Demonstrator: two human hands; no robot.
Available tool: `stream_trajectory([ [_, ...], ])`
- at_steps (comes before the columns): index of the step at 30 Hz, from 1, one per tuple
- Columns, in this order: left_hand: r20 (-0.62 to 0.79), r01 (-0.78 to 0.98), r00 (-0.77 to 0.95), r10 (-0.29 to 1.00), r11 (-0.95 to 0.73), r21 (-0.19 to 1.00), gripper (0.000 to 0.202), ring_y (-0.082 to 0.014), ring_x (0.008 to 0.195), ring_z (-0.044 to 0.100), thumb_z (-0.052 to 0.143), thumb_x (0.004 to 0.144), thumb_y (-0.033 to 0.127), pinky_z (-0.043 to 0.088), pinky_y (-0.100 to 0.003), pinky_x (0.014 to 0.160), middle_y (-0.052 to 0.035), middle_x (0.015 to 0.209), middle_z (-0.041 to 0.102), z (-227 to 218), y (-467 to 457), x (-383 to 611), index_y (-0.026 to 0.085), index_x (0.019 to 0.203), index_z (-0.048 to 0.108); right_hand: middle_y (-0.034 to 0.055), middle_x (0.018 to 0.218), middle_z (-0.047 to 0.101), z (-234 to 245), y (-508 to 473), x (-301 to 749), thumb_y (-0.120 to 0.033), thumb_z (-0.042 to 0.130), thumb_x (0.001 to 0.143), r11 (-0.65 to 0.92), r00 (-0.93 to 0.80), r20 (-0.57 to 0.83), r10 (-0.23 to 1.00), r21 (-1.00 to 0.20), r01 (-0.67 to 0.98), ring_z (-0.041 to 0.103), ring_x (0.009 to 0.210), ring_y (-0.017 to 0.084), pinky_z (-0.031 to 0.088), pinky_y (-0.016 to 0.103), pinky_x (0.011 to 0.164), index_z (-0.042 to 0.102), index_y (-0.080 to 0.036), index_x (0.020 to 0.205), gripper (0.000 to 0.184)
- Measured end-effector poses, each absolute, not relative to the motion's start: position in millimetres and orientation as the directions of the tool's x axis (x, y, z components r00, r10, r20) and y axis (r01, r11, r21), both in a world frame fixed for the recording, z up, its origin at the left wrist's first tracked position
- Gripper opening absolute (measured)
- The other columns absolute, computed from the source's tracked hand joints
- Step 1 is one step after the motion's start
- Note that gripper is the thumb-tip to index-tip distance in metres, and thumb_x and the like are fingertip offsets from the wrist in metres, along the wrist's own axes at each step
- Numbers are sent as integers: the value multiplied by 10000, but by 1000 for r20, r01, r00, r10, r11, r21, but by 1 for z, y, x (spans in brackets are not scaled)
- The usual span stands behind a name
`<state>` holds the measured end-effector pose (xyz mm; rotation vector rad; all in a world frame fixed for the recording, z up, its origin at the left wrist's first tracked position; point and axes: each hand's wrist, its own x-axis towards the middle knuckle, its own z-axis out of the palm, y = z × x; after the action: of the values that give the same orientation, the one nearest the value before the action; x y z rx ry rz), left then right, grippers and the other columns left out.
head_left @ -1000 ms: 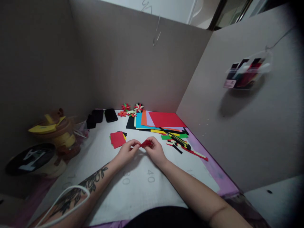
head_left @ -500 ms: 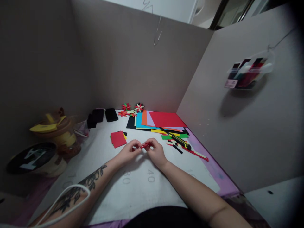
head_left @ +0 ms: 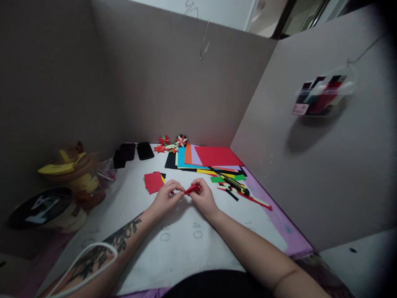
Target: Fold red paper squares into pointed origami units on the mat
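A small folded piece of red paper (head_left: 192,189) is pinched between both hands, above the middle of the white work surface (head_left: 182,265). My left hand (head_left: 167,196) grips its left tip with thumb and fingertips. On the other side, my right hand (head_left: 204,198) is closed around its right part and covers some of it. Just left of my left hand lies a small stack of square papers (head_left: 153,183), red on top with green, yellow and black edges showing.
Coloured sheets (head_left: 218,156) are piled at the back right. A yellow-black utility knife (head_left: 234,184) lies over paper strips (head_left: 256,202). Folded paper stars (head_left: 164,140) and a black phone-like object (head_left: 145,150) sit at the back; tubs (head_left: 41,209) stand left. A pouch (head_left: 322,97) hangs right.
The red paper has turned in my fingers and shows a wider, raised face. My left fingers have straightened a little; both hands stay in nearly the same place.
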<state>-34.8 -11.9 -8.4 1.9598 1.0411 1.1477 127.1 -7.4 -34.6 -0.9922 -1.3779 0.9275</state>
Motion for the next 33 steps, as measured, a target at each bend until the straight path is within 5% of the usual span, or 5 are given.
stream_trajectory([
  [16, 385, 293, 294, 875, -466, 835, 100, -180, 935, 593, 588, 762, 235, 462, -241, 695, -71, 983, 656, -14, -11, -34, 189, 780, 675, -74, 640, 475, -33, -8, 122, -93, 521, 613, 214, 10, 215, 977, -969, -124, 457, 567, 95, 364, 206, 539, 440, -207, 787, 223],
  [24, 227, 255, 220, 949, -280, 926, 111, -148, 708, 601, 579, 744, 251, 451, -239, 639, -27, 762, 664, -19, -7, -32, 163, 775, 640, -47, 714, 553, -31, -11, 120, -154, 586, 655, 192, -82, 204, 976, -973, -129, 533, 618, 121, 424, 239, 585, 452, -210, 814, 216],
  [33, 267, 257, 129, 955, -292, 921, 71, -115, 625, 532, 587, 695, 223, 411, -221, 578, 17, 681, 574, -15, -9, -30, 168, 725, 555, -40, 770, 538, -32, -15, 120, -152, 611, 658, 237, -108, 245, 963, -968, -85, 529, 666, 121, 432, 238, 624, 448, -217, 896, 295],
])
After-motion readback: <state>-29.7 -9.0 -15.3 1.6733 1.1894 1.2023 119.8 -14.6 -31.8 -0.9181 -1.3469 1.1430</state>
